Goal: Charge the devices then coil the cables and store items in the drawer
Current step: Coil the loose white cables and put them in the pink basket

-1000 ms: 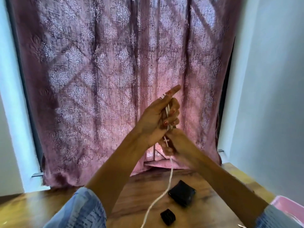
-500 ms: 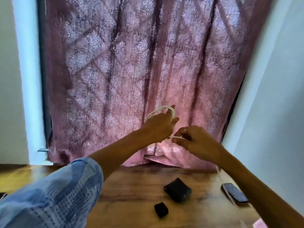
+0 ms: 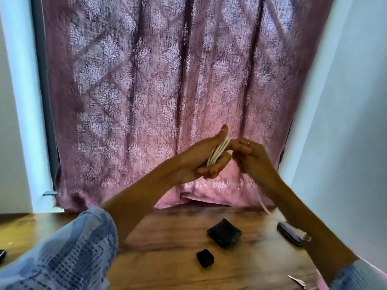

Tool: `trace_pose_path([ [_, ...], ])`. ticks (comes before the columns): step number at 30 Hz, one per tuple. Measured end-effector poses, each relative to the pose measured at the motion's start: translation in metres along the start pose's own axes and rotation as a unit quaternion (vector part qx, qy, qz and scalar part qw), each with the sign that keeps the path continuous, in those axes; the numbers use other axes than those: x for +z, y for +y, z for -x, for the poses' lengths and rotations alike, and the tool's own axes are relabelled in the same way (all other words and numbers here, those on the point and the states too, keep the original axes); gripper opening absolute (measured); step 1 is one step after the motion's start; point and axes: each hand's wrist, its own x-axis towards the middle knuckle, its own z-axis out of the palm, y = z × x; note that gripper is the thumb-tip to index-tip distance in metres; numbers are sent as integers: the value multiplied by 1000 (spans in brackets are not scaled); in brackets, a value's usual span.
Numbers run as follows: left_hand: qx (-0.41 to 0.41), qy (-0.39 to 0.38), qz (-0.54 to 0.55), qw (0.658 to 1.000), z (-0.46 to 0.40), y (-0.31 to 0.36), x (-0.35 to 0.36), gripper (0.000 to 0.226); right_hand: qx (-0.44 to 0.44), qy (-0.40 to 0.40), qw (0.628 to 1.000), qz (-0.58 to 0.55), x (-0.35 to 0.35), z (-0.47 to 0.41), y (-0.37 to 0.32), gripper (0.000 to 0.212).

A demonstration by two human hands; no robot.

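Raised in front of the curtain, my left hand [image 3: 206, 159] has several loops of a white cable [image 3: 217, 152] wound round its palm and fingers, thumb up. My right hand [image 3: 249, 156] sits just right of it and pinches the cable at the top of the loops. The cable's loose tail [image 3: 265, 206] hangs down under my right forearm, and its plug end [image 3: 303, 235] dangles above a dark phone [image 3: 289, 233] lying on the wooden table [image 3: 163, 237] at the right.
A black pouch [image 3: 225, 233] and a small black block [image 3: 205, 258] lie mid-table. A pink patterned curtain [image 3: 167, 91] hangs behind, with walls on both sides. A dark object [image 3: 2, 255] shows at the left edge, a metallic thing [image 3: 298, 281] at the bottom right.
The cable has gained a further turn on my left hand, which now shows its palm side. My right hand has moved up to the top of the loops, and the tail swung right.
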Motion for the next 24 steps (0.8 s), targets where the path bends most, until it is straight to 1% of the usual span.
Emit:
trace_pose_path([
  [2,54,-5,106,993,-5,2,5,57,53,33,997,-51,19,9,11,31],
  [4,108,12,165,980,-11,2,10,48,81,54,993,-69,36,17,17,34],
  [6,138,61,173,973,-14,2,13,41,86,47,992,-74,48,24,19,31],
  [9,131,157,159,966,-16,-2,16,42,96,-9,995,-37,55,35,20,31],
  [10,121,182,135,966,-17,-5,17,44,92,-36,995,-3,55,38,21,30],
  [11,112,205,84,969,-19,-8,18,45,88,-63,994,26,54,42,22,29],
  [12,103,225,4,969,-19,-11,19,44,91,-87,991,40,52,45,21,28],
  [13,96,241,-95,961,-19,-15,19,40,95,-110,988,50,48,47,19,29],
  [15,77,257,-276,923,-19,-23,19,37,86,-147,980,106,39,52,13,27],
  [17,49,255,-396,881,-18,-33,22,46,56,-164,967,187,29,55,9,20],
  [19,19,248,-480,841,-13,-42,26,56,37,-175,947,268,20,58,6,14],
  [20,0,242,-505,829,-10,-46,28,57,28,-179,935,304,14,60,4,14],
  [22,-46,228,-540,809,-6,-51,28,54,4,-179,919,350,5,65,1,18],
  [24,-92,189,-571,793,-4,-53,32,45,-25,-177,911,371,-5,73,-3,21],
])
